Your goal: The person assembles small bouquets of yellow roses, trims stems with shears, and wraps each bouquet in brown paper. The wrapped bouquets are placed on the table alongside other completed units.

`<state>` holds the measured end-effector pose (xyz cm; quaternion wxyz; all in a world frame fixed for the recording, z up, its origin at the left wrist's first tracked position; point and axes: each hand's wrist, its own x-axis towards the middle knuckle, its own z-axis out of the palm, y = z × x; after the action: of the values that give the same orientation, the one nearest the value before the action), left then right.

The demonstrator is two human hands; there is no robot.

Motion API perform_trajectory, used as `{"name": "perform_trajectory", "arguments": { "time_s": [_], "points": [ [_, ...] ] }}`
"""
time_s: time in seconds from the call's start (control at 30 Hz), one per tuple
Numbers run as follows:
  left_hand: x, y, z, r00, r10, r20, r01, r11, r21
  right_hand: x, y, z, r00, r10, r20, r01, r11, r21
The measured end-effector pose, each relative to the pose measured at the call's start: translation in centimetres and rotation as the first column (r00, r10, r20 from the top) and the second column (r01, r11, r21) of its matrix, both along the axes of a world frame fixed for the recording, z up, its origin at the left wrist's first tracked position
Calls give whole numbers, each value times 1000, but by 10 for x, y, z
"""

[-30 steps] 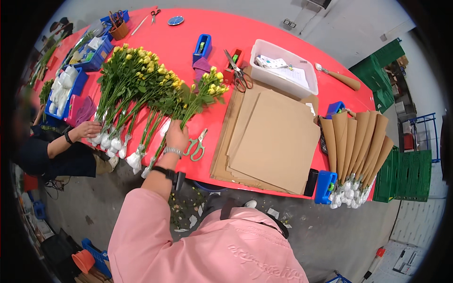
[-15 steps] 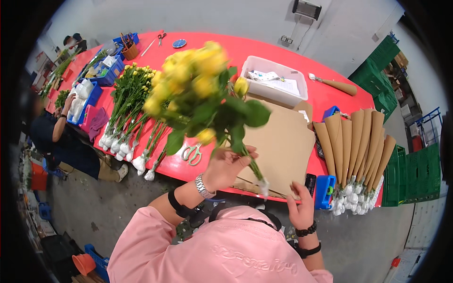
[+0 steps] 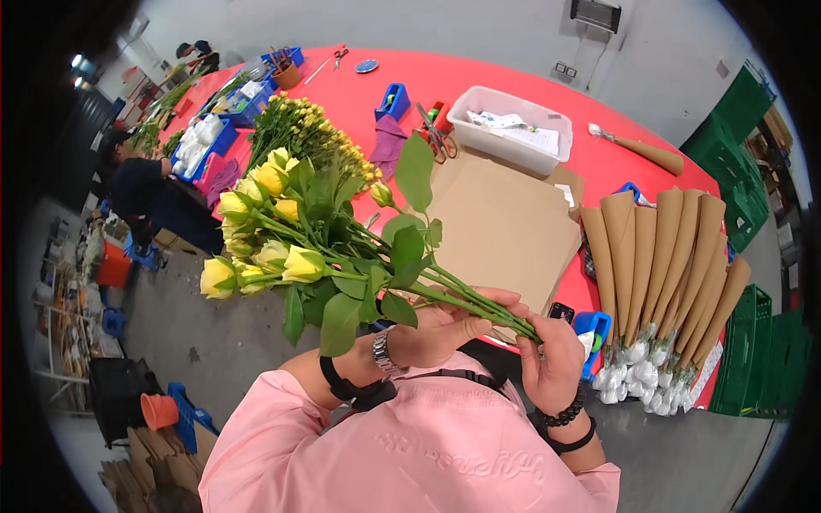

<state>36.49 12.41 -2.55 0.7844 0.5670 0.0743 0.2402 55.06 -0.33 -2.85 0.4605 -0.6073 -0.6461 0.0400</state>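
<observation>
A bunch of yellow roses (image 3: 304,263) with long green stems is tilted sideways in front of me, its blooms toward the left. My left hand (image 3: 445,332) is closed around the stems below the leaves. Farther down, my right hand (image 3: 554,359) grips the lower stems, and its fingers hide the stem ends. Under and beyond the bunch lie flat brown paper sheets (image 3: 509,227) on the red table (image 3: 410,73). A blue tape dispenser (image 3: 596,323) and a black phone (image 3: 561,313) sit just past my right hand.
Several paper-wrapped cones (image 3: 646,248) with white-bagged ends lie at the right. Farther back are a white bin (image 3: 492,147), scissors (image 3: 445,150) and a purple cloth (image 3: 387,147). More yellow roses (image 3: 299,128) lie behind the bunch. A co-worker (image 3: 141,184) stands at the left.
The rose bunch has swung from upright to sideways, blooms moving left and down. My right hand, apart from it before, has taken hold of the lower stems, and the view has shifted.
</observation>
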Motion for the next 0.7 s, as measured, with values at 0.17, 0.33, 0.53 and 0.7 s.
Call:
{"name": "perform_trajectory", "arguments": {
  "time_s": [0.17, 0.33, 0.53, 0.7],
  "points": [
    [6, -19, 1, 999, 34, -10, -34, 998, 46, 13, -14, 3, 999, 39, -11, -39, 999, 10],
    [6, -18, 12, 1000, -23, -17, 25, 995, 93, 15, -18, 8, 1000, -5, -9, 6, 998, 62],
    [3, -16, 13, 997, -4, 72, 3, 1000, 19, 4, -17, 13, 990, -142, 26, 139, 986, 96],
    [-8, 1, 7, 999, 34, 40, -29, 993, -111, -16, -12, 17, 974, -224, 37, 221, 973, 68]
  ]
}}
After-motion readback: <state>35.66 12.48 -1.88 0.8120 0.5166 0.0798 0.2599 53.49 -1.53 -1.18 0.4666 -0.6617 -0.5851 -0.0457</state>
